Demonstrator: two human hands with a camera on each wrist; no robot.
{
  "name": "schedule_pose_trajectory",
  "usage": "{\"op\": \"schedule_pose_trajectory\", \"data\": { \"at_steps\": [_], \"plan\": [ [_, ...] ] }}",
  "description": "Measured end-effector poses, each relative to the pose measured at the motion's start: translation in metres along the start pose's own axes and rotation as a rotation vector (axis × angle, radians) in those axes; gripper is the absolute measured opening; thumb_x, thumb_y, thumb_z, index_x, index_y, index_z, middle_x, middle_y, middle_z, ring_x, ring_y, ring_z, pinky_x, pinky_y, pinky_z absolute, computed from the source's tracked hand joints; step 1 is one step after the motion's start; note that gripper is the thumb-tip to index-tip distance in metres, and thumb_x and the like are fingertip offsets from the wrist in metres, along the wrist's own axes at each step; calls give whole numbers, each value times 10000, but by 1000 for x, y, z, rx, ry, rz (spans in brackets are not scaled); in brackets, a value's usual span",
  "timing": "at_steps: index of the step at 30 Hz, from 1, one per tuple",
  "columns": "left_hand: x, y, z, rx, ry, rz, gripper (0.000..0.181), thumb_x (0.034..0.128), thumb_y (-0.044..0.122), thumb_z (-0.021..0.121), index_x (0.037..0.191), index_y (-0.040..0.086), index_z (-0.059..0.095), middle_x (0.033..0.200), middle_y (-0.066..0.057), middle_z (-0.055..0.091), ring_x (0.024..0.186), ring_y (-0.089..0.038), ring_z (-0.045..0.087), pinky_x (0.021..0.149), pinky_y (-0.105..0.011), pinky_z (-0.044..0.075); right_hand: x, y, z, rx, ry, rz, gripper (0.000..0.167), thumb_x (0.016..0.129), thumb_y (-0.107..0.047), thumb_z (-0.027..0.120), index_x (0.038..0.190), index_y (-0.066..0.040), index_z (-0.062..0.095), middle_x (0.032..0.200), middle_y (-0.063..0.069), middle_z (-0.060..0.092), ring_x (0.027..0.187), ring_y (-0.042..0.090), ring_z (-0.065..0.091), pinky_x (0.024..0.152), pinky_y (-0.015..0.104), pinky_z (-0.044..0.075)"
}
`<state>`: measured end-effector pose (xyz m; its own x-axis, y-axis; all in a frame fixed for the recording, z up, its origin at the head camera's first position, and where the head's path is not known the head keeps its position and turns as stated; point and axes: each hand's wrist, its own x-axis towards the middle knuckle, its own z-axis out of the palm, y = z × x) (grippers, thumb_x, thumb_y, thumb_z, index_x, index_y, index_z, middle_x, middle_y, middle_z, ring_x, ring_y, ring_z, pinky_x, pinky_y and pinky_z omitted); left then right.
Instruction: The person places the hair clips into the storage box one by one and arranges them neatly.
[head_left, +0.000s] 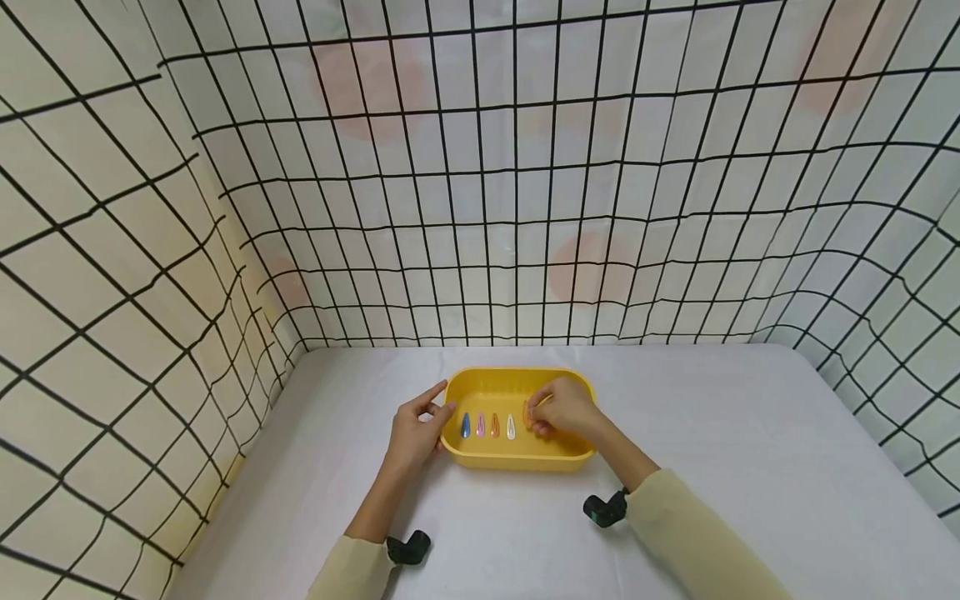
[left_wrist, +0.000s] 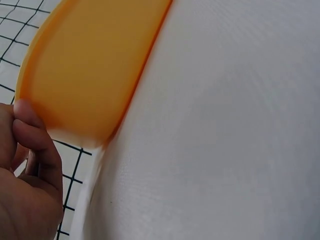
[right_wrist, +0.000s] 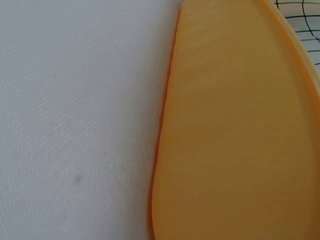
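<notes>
A yellow plastic tray (head_left: 517, 462) sits on the white-covered table. Inside it, a blue snap hair clip (head_left: 466, 426), a pink one (head_left: 481, 425), an orange one (head_left: 495, 426) and a white one (head_left: 512, 427) stand upright in a row. My left hand (head_left: 415, 433) grips the tray's left end, thumb over the rim; its curled fingers (left_wrist: 42, 147) show in the left wrist view. To the right of the white clip, my right hand (head_left: 566, 407) pinches another orange hair clip (head_left: 528, 414), partly covered by the fingers. The right wrist view shows only the tray's outer wall (right_wrist: 230, 130).
White cloth (head_left: 712, 433) covers the table around the tray. A white backdrop with a black grid (head_left: 517, 200) rises behind and along both sides. Black wrist devices (head_left: 408, 548) sit at both sleeve cuffs.
</notes>
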<state>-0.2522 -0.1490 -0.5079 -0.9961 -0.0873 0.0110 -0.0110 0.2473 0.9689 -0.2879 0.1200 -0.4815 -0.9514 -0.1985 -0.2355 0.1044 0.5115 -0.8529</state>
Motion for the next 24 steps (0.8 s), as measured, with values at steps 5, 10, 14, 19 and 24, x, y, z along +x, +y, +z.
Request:
{"op": "schedule_pose_trajectory", "data": {
  "at_steps": [5, 10, 14, 19, 24],
  "plan": [
    [1, -1, -2, 19, -28, 17, 510, 949, 261, 737, 1445, 266, 618, 896, -61, 589, 428, -106, 511, 422, -203, 465, -2, -1, 5, -29, -19, 28, 58, 896, 13, 681, 906, 12, 738, 712, 103, 710, 545, 170, 671, 553, 263, 588],
    [1, 0, -4, 26, -37, 13, 514, 941, 242, 745, 1439, 279, 622, 889, -75, 602, 430, -123, 529, 441, -207, 487, -4, -3, 8, -42, -25, 46, 42, 898, -12, 718, 922, 14, 740, 708, 101, 711, 537, 162, 673, 546, 262, 588],
    [1, 1, -4, 15, -49, 13, 527, 937, 214, 748, 1445, 264, 617, 890, -83, 603, 429, -122, 537, 450, -213, 500, -4, -3, 9, -53, -21, 49, 46, 898, -27, 736, 906, 18, 740, 703, 100, 706, 538, 154, 667, 545, 253, 584],
    [1, 0, -4, 7, -56, 18, 526, 941, 196, 743, 1448, 254, 616, 882, -82, 601, 425, -119, 535, 441, -218, 499, -5, -2, 9, -65, -25, 39, 42, 888, -26, 753, 874, 11, 740, 693, 101, 698, 544, 164, 663, 549, 256, 586],
    [1, 0, -5, 5, -51, 12, 517, 940, 208, 745, 1439, 264, 623, 867, -71, 600, 425, -113, 522, 428, -216, 483, -5, -2, 11, -79, -11, 37, 53, 879, -39, 770, 879, 3, 738, 686, 91, 694, 543, 162, 664, 547, 257, 585]
  ]
}}
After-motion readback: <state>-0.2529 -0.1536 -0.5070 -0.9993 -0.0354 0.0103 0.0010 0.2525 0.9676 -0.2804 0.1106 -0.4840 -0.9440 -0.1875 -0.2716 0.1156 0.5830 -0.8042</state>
